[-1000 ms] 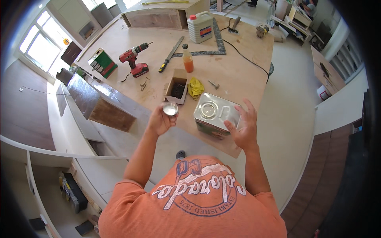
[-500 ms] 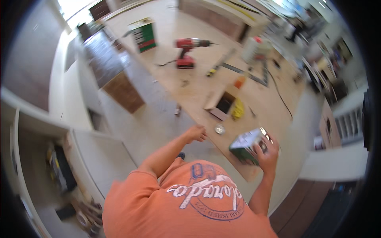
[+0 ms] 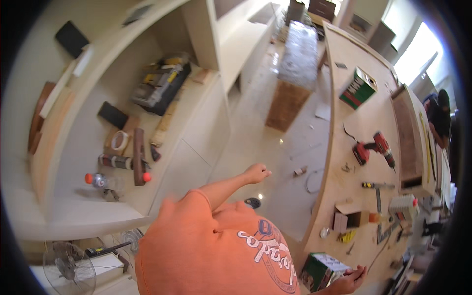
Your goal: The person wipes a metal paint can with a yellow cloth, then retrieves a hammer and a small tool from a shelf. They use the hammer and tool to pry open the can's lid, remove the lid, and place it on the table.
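My left hand [image 3: 258, 173] is out over the floor beside the workbench, its fingers curled closed; anything inside them is hidden. At the bottom of the view, my right hand [image 3: 351, 280] has its fingers apart next to a green metal can [image 3: 314, 275] with a pale top. That can stands on the near end of the wooden benchtop [image 3: 339, 196]. Close by on the bench are a small round lid [image 3: 324, 232], an opened cardboard box [image 3: 348, 218] and a crumpled yellow item [image 3: 346, 237].
Farther along the bench lie a red cordless drill [image 3: 374, 148], a second green can [image 3: 359, 88] and a white jug [image 3: 403, 206]. A plastic-topped wooden block [image 3: 290, 101] stands on the floor. Leftward, a cabinet shelf bears a toolbox [image 3: 162, 83]; below is a fan [image 3: 69, 268].
My view has swung left, bringing the shelf and fan into sight and shifting the bench rightward. My right hand, earlier on the near can's top, now has its fingers apart beside it.
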Demonstrator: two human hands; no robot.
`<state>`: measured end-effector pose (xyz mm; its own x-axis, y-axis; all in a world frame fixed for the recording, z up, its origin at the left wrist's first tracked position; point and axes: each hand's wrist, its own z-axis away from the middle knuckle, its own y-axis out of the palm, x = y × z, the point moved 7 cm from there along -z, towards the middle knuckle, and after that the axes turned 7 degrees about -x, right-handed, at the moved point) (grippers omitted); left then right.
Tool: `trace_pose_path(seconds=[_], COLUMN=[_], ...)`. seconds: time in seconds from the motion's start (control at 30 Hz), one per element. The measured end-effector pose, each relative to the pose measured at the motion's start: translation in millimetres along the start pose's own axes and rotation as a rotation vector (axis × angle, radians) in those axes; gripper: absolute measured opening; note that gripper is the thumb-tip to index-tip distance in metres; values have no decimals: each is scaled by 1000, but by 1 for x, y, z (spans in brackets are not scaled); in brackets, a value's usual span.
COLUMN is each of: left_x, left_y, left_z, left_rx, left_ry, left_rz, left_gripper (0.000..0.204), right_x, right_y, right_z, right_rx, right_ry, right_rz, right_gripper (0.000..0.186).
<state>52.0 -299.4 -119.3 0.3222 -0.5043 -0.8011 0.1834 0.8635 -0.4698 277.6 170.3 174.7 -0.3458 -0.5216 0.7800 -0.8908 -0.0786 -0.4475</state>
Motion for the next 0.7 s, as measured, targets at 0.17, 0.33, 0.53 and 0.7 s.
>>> trace_pose_path(seconds=[0.17,0.33,0.53,0.7], left_x=[37,6,64,82], left_y=[-197,-391,-524,-550], left_z=[38,115,146,118], left_rx=[-676,-1306,-1411,-1402], left_ry=[54,169,-403,-490], left_rz=[-22,-97,-266,-411], left_gripper=[35,23,36,45], right_x=[15,122,282,408], right_y=[159,226,289,320], right_z=[65,202,334,422], right_rx=[567,1144,1540,1653], right_ry=[-62,-342,-721,-981], right_rz=[-528,-373,-575,-860], right_gripper=[26,23,9,12])
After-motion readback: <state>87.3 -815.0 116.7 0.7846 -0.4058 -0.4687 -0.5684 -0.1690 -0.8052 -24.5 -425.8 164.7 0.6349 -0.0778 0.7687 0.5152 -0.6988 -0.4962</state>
